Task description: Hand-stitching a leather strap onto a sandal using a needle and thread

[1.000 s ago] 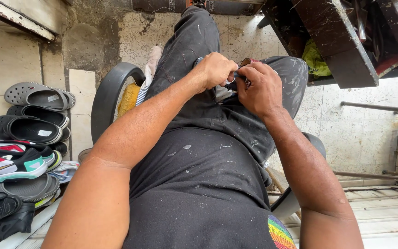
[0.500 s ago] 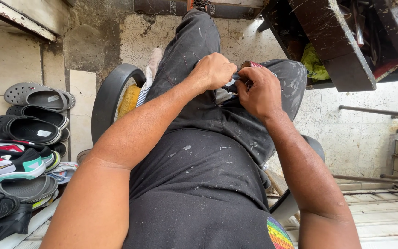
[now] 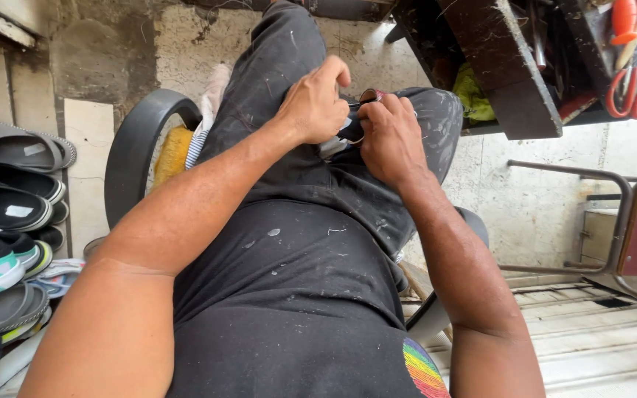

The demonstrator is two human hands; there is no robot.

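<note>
Little has shifted since half a second ago: both hands stay bunched together over my right knee, and only the view has tipped a touch, bringing the red-handled scissors (image 3: 632, 92) into sight at 2 o'clock.

Left hand (image 3: 317, 103): fingers curled shut, knuckles up, pinching one side of a small dark item with a pale part and a thin ring-like edge (image 3: 349, 133). Mostly hidden between the hands; I cannot tell what it is.

Right hand (image 3: 388, 136): fingers closed on the other side of the same item, thumb pressed toward the left hand. The two hands touch.

Item sits on my lap, against the grey paint-flecked trousers (image 3: 289, 177), about 12 o'clock from my chest.

Around:
- Black curved plastic chair arm (image 3: 130, 151) at 10 o'clock, with a yellow cloth (image 3: 172, 155) just beyond it.
- Row of rubber sandals and sports shoes (image 3: 12, 221) stacked at 9 o'clock, well apart from the hands.
- Dark wooden worktop (image 3: 510, 66) overhead at 1 o'clock, a yellow-green rag (image 3: 475, 96) tucked under it.
- Maroon seat on a rusty metal tube frame (image 3: 628, 221) at 3 o'clock.
</note>
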